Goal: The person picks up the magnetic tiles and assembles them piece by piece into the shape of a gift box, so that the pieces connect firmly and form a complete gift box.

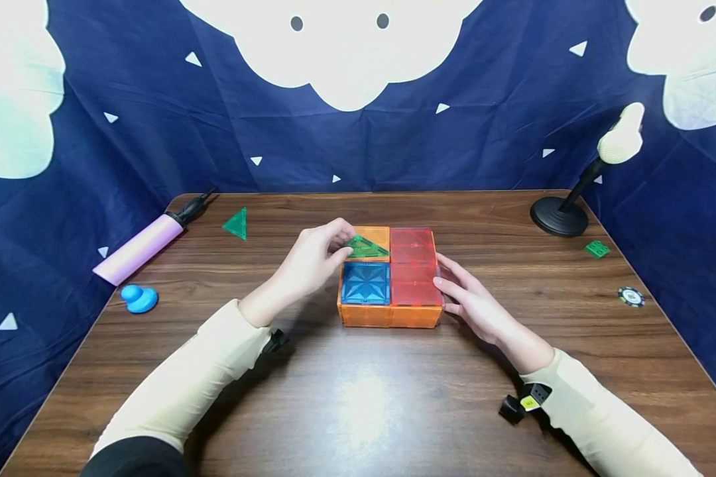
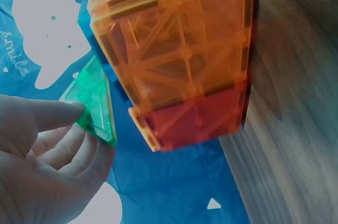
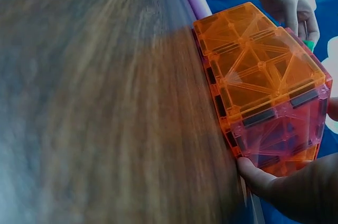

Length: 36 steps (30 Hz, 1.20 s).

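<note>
My left hand [image 1: 313, 255] pinches a green triangular magnetic tile [image 1: 366, 248] between thumb and fingers. In the head view the tile overlaps the back left square of a box of translucent magnetic tiles [image 1: 390, 315]. The box has orange sides; its top shows a blue square [image 1: 366, 283] at front left and red squares [image 1: 413, 265] along the right. Beside the box's right side, my right hand [image 1: 474, 301] rests its extended fingers against the wall and top edge. The left wrist view shows the green tile [image 2: 95, 97] near an orange wall [image 2: 185, 49].
A second green triangle [image 1: 237, 223] lies at the back left, near a lilac pump [image 1: 140, 248] and a blue knobbed piece [image 1: 139, 299]. At the right stand a microphone on a black base [image 1: 559, 215], a green brick [image 1: 597, 248] and a poker chip [image 1: 631, 296].
</note>
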Each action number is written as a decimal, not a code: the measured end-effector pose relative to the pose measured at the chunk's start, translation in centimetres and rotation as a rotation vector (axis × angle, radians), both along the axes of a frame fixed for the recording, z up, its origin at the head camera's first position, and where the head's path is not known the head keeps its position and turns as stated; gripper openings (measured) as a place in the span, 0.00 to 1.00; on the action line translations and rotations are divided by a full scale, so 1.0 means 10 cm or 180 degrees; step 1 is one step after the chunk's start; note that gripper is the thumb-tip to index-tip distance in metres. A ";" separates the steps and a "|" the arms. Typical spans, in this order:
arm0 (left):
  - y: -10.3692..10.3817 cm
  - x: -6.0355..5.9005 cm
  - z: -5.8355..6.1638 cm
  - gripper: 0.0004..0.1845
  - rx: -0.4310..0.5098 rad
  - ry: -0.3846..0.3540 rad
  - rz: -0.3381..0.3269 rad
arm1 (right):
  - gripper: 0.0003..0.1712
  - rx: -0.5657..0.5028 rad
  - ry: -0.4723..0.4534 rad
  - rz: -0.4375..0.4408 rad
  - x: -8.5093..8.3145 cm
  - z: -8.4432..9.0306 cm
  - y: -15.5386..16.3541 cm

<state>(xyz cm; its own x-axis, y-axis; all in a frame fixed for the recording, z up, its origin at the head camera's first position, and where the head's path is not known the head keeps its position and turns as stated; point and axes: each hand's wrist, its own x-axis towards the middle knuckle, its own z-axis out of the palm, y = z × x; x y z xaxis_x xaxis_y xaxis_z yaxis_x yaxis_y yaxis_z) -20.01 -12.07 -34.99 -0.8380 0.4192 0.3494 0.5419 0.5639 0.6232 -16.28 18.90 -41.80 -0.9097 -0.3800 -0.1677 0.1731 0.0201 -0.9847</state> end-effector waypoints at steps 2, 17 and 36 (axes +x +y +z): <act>0.03 -0.01 -0.01 0.09 -0.0037 -0.0012 -0.0033 | 0.39 -0.0009 0.0003 0.0019 -0.01 0.00 0.00; 0.06 -0.04 -0.07 0.07 0.0021 -0.0060 -0.0126 | 0.39 -0.0026 -0.0034 0.0044 -0.06 0.02 0.02; -1.50 -0.89 -0.28 0.20 -0.1176 -0.0410 0.1571 | 0.39 0.0006 -0.0001 0.0052 -0.07 -0.01 0.02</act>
